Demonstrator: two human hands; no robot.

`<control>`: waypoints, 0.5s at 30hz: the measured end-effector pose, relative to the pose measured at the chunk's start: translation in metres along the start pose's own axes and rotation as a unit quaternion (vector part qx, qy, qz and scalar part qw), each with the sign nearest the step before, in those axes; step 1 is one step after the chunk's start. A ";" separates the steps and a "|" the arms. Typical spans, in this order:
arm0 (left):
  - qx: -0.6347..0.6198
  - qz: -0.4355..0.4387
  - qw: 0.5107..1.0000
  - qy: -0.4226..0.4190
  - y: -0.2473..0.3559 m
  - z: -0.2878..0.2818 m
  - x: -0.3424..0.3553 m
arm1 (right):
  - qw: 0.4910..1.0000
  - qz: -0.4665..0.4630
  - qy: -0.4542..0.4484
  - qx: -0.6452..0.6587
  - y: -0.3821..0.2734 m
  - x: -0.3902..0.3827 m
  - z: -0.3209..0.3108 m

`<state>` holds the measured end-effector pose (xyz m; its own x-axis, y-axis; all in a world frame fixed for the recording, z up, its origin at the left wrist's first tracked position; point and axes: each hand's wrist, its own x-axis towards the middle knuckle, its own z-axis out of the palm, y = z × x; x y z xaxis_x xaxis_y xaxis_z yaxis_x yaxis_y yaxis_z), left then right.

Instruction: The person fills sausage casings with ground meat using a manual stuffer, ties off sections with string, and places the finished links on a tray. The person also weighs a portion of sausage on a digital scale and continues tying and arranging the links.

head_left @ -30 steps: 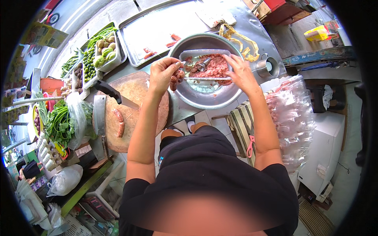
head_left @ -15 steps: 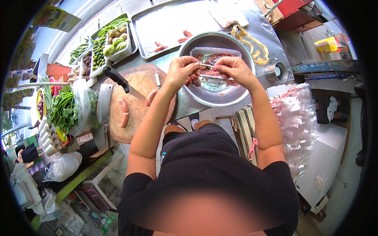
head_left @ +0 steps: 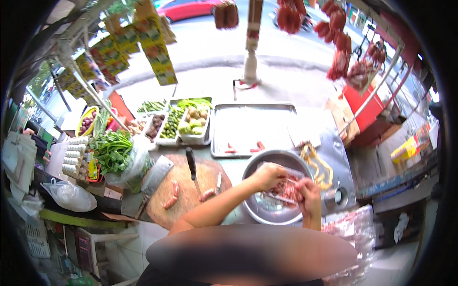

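Observation:
Both of my hands are over a wide metal bowl (head_left: 248, 200), which holds a clear plastic tub with chopped raw meat (head_left: 286, 190). My left hand (head_left: 268, 176) is closed, its fingertips pinched above the tub's left side. Opposite it, my right hand (head_left: 309, 193) is closed at the tub's right edge. Something thin and pale seems to run between them, too blurred to name. To the left, sausages (head_left: 176, 188) lie on a round chopping board (head_left: 186, 209), together with a black-handled knife (head_left: 191, 162), a small pale tool (head_left: 219, 181) and a cleaver (head_left: 156, 174) at its edge.
Behind the bowl lies a large metal tray (head_left: 253, 126) with a few sausage pieces (head_left: 257, 147). Yellowish strands (head_left: 324, 167) and a metal cup (head_left: 338, 196) are right of the bowl. Vegetable bins (head_left: 193, 126) stand back left. Sausages (head_left: 288, 16) hang overhead; plastic bags (head_left: 350, 248) hang at lower right.
The view has tilted up, bringing the street and hanging sausages into sight. My hands stay over the bowl; the right one now sits lower than the left.

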<state>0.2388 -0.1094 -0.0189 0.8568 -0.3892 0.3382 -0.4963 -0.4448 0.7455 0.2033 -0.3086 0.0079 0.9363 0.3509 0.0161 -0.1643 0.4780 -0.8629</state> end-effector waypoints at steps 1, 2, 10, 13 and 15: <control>0.021 0.049 0.999 0.009 0.010 -0.006 0.015 | 0.999 -0.001 -0.011 0.031 0.000 -0.008 0.000; 0.046 0.054 0.997 -0.014 0.025 -0.009 0.026 | 0.997 -0.025 -0.050 0.049 0.003 -0.012 0.001; 0.060 0.268 0.959 0.068 0.152 -0.069 0.064 | 0.892 0.019 -0.301 0.337 0.043 0.025 0.025; 0.057 0.275 0.957 0.077 0.160 -0.081 0.049 | 0.882 0.038 -0.333 0.332 0.027 0.060 0.013; 0.043 0.186 0.981 0.035 0.151 -0.077 0.033 | 0.900 0.052 -0.336 0.273 0.006 0.069 -0.004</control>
<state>0.2032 -0.1274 0.1488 0.6201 -0.4828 0.6184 -0.7839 -0.3496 0.5132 0.2684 -0.2849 0.0016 0.5380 0.7365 0.4102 -0.5401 0.6747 -0.5031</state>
